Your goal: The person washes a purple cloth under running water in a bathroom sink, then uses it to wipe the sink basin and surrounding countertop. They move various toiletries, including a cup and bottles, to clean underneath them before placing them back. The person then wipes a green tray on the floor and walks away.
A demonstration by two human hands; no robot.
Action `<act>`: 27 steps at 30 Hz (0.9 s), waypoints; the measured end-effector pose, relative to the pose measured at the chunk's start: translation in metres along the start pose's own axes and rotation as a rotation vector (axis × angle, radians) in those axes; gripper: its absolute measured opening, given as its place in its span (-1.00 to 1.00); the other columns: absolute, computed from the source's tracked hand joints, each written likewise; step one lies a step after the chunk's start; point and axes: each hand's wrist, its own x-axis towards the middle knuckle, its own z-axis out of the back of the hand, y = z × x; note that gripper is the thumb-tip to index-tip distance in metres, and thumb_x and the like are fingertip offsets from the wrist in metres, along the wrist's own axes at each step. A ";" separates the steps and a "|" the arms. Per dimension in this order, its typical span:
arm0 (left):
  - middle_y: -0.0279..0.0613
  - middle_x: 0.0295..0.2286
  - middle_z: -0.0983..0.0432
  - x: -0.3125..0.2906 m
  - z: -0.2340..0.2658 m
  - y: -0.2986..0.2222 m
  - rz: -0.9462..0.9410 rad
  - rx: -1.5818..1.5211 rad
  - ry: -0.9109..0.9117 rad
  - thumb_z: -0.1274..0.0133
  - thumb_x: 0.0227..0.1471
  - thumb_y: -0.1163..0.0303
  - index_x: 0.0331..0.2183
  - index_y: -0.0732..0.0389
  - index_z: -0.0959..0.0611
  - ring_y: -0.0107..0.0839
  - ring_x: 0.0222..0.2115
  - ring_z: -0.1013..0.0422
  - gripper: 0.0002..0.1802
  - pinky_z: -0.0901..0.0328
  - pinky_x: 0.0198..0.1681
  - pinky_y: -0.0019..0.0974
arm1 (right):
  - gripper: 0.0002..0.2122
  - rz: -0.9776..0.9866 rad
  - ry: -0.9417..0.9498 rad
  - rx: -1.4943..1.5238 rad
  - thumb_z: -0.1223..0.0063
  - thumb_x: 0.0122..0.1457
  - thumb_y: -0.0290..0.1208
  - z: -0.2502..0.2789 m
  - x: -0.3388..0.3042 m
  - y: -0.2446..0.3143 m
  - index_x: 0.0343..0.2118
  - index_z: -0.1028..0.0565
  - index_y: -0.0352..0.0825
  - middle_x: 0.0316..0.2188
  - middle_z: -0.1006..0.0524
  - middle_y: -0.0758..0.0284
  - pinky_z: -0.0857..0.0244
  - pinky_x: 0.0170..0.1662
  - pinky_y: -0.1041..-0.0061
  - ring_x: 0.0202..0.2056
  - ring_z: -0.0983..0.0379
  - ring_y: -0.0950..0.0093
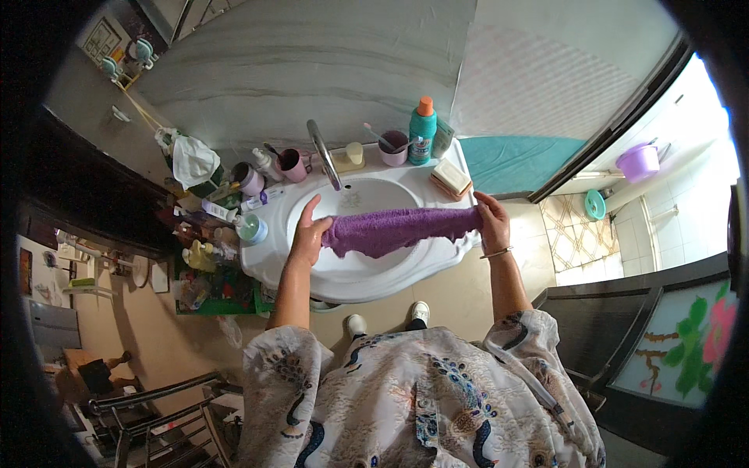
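A purple towel (402, 230) is stretched sideways above the white washbasin (355, 292), its lower edge hanging unevenly. My left hand (312, 234) is closed on the towel's left end, the thumb pointing up. At the other end, my right hand (492, 225) grips the towel beyond the basin's right rim, a bracelet on that wrist. Behind the towel stands the curved chrome faucet (322, 154); no water shows running from it. Part of the bowl is hidden by the towel.
Along the back ledge stand cups (293, 165), a teal bottle with an orange cap (422, 131) and a soap bar on a dish (451, 178). Bottles and a blue-white jar (251, 228) crowd the left side. A metal rack (168, 417) stands lower left; a dark door (663, 335) is at right.
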 end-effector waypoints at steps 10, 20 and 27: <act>-0.15 -0.34 -0.50 -0.001 0.020 -0.017 -0.090 0.242 0.214 0.07 -0.03 0.66 -0.05 0.30 -0.44 -0.49 -0.36 -0.44 -0.58 -0.34 -0.26 -0.44 | -0.74 0.306 -0.060 -1.022 -0.03 -0.02 -0.60 -0.021 -0.035 0.029 -0.20 -0.51 -0.38 -0.42 -0.56 0.32 -0.37 -0.31 0.57 -0.39 -0.47 0.56; -0.06 -0.38 -0.48 -0.019 0.014 -0.029 -0.389 1.078 0.259 -0.06 -0.13 0.52 -0.31 0.31 -0.60 -0.27 -0.38 -0.42 -0.77 -0.32 -0.27 -0.29 | -0.94 0.149 0.105 -0.273 -0.01 0.01 -0.54 0.037 -0.064 0.027 -0.44 -0.45 -0.40 -0.10 -0.41 0.24 -0.32 -0.29 0.59 -0.37 -0.39 0.58; -0.30 -0.43 -0.45 0.022 -0.015 0.042 0.059 -0.110 0.232 0.10 0.06 0.34 -0.37 0.20 -0.52 -0.50 -0.40 -0.38 -0.83 -0.31 -0.31 -0.40 | -0.91 0.116 -0.250 -0.180 -0.04 0.08 -0.51 0.023 -0.030 -0.047 -0.35 -0.47 -0.37 -0.48 -0.47 0.44 -0.30 -0.37 0.68 -0.46 -0.37 0.66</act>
